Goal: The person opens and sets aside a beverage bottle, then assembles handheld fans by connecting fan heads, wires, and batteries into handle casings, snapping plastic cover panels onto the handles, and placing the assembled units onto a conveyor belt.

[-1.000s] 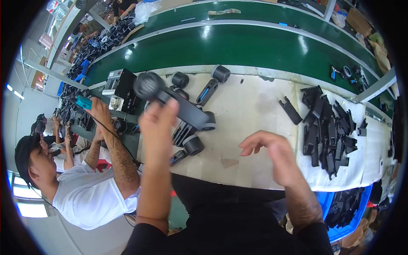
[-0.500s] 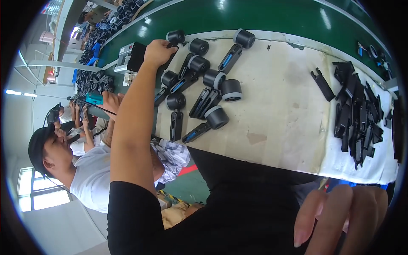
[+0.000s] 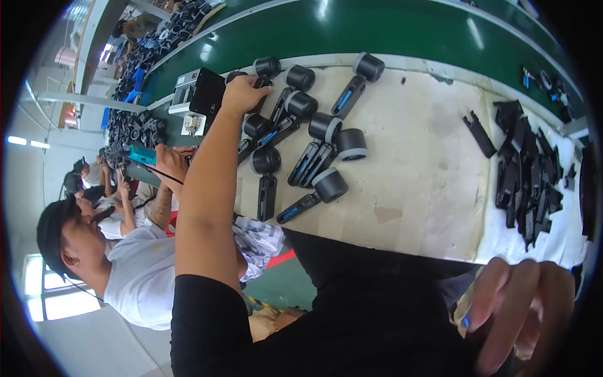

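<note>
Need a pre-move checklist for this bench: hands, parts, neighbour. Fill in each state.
1. Left hand at the round-headed devices: ok, at the far end of the group.
2. Its grip on a device: cannot tell; the hand hides most of the contact.
3. Right hand away from the pile of black parts: ok, nearer the wearer's body.
4. Devices spaced singly: not ok, several crowd together.
5. Devices and pile kept separate: ok, left and right.
6. Co-worker's hand clear of left forearm: cannot tell; they crowd in view.
</note>
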The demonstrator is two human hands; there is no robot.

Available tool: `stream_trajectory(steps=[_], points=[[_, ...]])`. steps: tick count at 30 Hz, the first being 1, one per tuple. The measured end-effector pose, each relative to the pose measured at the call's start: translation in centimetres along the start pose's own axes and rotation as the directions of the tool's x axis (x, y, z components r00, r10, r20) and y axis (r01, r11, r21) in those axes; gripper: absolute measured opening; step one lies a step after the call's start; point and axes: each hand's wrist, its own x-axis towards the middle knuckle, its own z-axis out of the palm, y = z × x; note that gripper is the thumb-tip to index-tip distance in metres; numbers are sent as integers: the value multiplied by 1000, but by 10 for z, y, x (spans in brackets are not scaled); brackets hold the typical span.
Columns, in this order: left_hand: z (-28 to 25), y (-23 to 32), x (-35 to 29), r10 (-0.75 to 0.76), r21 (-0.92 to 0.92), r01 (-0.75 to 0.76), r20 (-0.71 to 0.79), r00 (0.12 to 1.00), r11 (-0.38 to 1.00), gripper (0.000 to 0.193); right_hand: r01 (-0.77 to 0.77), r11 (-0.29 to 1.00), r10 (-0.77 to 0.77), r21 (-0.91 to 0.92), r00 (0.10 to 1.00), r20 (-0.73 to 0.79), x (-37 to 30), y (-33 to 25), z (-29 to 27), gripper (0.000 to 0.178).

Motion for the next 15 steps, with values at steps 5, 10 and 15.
stream_trajectory(steps=[5,10,15], points=[[-33,-27,-25,-68,3,68,-133,989,998,62,-28,967,43,-252,998,55,-43,22,-57,60],[-49,43,-119,-139,-573,-287,-586,798,767,49,211,447,269,-869,895,355,-114,98,-113,35],[14,120,-277,396,-536,-691,-569,721,485,9,248,405,191,-880,918,347,-141,118,-122,39]])
